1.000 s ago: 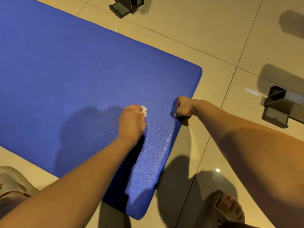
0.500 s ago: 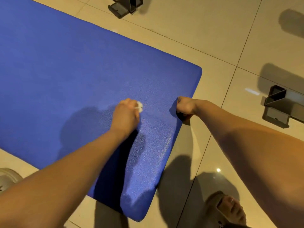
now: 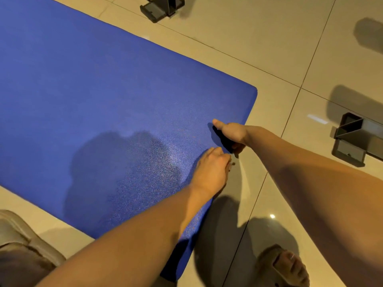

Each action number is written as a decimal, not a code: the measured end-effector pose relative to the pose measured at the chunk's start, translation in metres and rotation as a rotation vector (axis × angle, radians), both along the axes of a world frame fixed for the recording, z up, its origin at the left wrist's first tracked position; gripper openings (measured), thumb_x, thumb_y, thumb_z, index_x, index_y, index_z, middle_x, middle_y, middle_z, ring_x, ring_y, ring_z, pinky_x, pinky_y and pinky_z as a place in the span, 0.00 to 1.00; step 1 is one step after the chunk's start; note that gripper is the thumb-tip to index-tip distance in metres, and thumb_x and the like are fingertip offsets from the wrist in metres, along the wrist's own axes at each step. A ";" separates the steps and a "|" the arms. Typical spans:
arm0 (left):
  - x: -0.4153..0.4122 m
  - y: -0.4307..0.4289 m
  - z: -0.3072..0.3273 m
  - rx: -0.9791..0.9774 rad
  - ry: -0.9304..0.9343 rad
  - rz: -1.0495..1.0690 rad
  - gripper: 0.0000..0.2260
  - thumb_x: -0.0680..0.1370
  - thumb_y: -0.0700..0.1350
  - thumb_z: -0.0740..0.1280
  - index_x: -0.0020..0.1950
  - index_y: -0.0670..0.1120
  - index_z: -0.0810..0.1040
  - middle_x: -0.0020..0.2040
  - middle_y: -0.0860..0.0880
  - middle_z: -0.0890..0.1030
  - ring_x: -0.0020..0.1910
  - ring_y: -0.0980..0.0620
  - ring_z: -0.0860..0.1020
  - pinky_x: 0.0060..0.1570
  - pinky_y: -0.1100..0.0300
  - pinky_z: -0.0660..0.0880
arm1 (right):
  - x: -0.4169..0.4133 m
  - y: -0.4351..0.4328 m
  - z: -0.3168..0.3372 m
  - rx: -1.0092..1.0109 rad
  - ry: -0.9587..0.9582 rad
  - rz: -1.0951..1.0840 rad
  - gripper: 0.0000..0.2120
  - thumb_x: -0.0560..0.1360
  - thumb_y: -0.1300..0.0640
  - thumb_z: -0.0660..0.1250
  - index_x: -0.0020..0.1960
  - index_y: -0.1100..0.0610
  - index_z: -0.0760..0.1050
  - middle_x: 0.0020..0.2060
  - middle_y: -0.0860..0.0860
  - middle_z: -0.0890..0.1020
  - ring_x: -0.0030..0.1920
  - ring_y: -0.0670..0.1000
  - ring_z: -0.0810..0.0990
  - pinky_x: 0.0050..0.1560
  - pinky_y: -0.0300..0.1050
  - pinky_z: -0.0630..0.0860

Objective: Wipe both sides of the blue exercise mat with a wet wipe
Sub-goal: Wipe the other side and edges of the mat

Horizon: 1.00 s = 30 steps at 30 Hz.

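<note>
Blue exercise mat (image 3: 103, 90) lies flat on the tiled floor (image 3: 269, 48) and fills the left and middle of your view, with its short end toward your hands. Its far left shows no damp sheen, while the patch nearer your hands glistens. You could turn it over with that far stretch missed. I cannot tell whether the hidden face has been done.

Your left hand (image 3: 211, 170) sits right at the mat's end edge with its fingers curled. A pale scrap at their tips is, I take it, the wet wipe (image 3: 233, 156). So little of it shows that it may be balled up, which would leave narrow streaks instead of a full pass. If a stroke runs off the edge, the wipe will drag on the floor and carry grit back onto the mat.

Just beside it, your right hand (image 3: 230, 133) grips the same edge, thumb laid on top and fingers tucked under. If you lift from that one point, the soft mat may fold or slip from the pinch.

Further right, a black metal bracket (image 3: 352, 137) rests on the floor near the mat's corner, and a wide swing while turning could clip it. Your sandalled foot (image 3: 288, 264) stands on glossy tile, and drips there could make it slick.
</note>
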<state>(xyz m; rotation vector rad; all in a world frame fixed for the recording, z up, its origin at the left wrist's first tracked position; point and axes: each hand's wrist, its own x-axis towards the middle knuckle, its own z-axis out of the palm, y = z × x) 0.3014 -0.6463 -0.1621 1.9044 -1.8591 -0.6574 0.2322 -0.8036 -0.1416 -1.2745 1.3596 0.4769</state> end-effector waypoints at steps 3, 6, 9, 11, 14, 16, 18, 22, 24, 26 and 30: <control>0.038 -0.006 0.001 -0.024 -0.028 0.031 0.06 0.79 0.40 0.65 0.51 0.44 0.82 0.46 0.40 0.78 0.48 0.38 0.76 0.48 0.47 0.74 | 0.000 -0.001 -0.004 -0.081 0.039 -0.016 0.38 0.78 0.26 0.46 0.49 0.61 0.72 0.41 0.59 0.77 0.36 0.57 0.78 0.44 0.49 0.75; 0.092 -0.012 -0.004 -0.040 -0.073 0.220 0.07 0.79 0.40 0.65 0.50 0.40 0.83 0.46 0.39 0.79 0.46 0.37 0.77 0.45 0.50 0.73 | -0.002 0.000 -0.002 -0.102 0.011 -0.011 0.35 0.78 0.27 0.45 0.40 0.59 0.67 0.33 0.56 0.68 0.30 0.55 0.69 0.37 0.46 0.71; 0.136 -0.019 -0.008 0.020 -0.078 0.518 0.06 0.79 0.40 0.66 0.49 0.39 0.82 0.47 0.37 0.79 0.47 0.36 0.77 0.45 0.49 0.71 | -0.004 0.000 -0.002 -0.140 0.009 0.008 0.33 0.80 0.30 0.44 0.43 0.58 0.67 0.39 0.58 0.69 0.41 0.58 0.71 0.44 0.49 0.71; 0.137 -0.022 -0.006 0.079 -0.057 0.684 0.08 0.79 0.41 0.65 0.52 0.41 0.83 0.51 0.38 0.80 0.49 0.37 0.78 0.47 0.50 0.70 | -0.003 0.001 -0.006 -0.156 0.020 0.032 0.33 0.81 0.31 0.43 0.42 0.59 0.68 0.40 0.59 0.70 0.41 0.58 0.72 0.46 0.49 0.71; 0.094 -0.020 0.000 0.063 -0.016 0.568 0.09 0.80 0.40 0.63 0.51 0.41 0.84 0.49 0.37 0.80 0.47 0.37 0.78 0.44 0.53 0.70 | -0.002 0.000 -0.009 -0.143 0.036 0.063 0.33 0.82 0.33 0.45 0.35 0.60 0.65 0.30 0.58 0.68 0.28 0.56 0.70 0.39 0.48 0.72; 0.057 -0.011 0.004 0.047 -0.040 0.337 0.09 0.79 0.38 0.62 0.48 0.41 0.82 0.45 0.37 0.79 0.44 0.37 0.77 0.43 0.51 0.71 | -0.002 -0.001 -0.009 -0.131 0.030 0.056 0.28 0.83 0.36 0.48 0.38 0.59 0.65 0.30 0.56 0.66 0.26 0.55 0.67 0.36 0.48 0.71; 0.041 -0.001 0.006 0.019 -0.029 0.157 0.07 0.79 0.38 0.64 0.49 0.42 0.82 0.45 0.40 0.78 0.44 0.39 0.76 0.42 0.50 0.72 | -0.002 0.000 -0.008 -0.156 0.035 0.055 0.24 0.84 0.39 0.51 0.46 0.59 0.66 0.34 0.58 0.70 0.31 0.58 0.71 0.39 0.51 0.73; 0.085 -0.007 -0.001 0.012 -0.171 -0.024 0.09 0.80 0.41 0.62 0.53 0.42 0.82 0.49 0.42 0.77 0.49 0.40 0.75 0.49 0.48 0.74 | -0.002 0.003 -0.007 -0.209 0.033 0.102 0.26 0.84 0.39 0.52 0.48 0.61 0.72 0.40 0.62 0.76 0.38 0.59 0.77 0.39 0.47 0.75; 0.126 -0.013 -0.001 -0.008 -0.260 0.005 0.09 0.78 0.40 0.62 0.49 0.40 0.82 0.46 0.40 0.77 0.45 0.38 0.76 0.45 0.48 0.72 | -0.002 0.004 -0.006 -0.237 0.055 0.111 0.28 0.84 0.40 0.52 0.60 0.64 0.74 0.49 0.63 0.78 0.45 0.59 0.77 0.46 0.48 0.75; 0.173 -0.015 -0.002 -0.052 -0.319 0.126 0.07 0.74 0.38 0.64 0.42 0.40 0.81 0.40 0.39 0.76 0.39 0.36 0.76 0.39 0.49 0.72 | 0.000 0.006 -0.006 -0.260 0.086 0.117 0.30 0.84 0.40 0.53 0.67 0.66 0.71 0.54 0.62 0.77 0.49 0.60 0.77 0.52 0.50 0.74; 0.244 -0.014 0.008 0.094 -0.336 0.440 0.07 0.77 0.36 0.64 0.44 0.37 0.81 0.45 0.35 0.76 0.40 0.36 0.74 0.38 0.48 0.68 | 0.005 0.007 -0.008 -0.264 0.105 0.104 0.24 0.83 0.39 0.56 0.51 0.62 0.73 0.45 0.62 0.79 0.41 0.61 0.79 0.44 0.50 0.77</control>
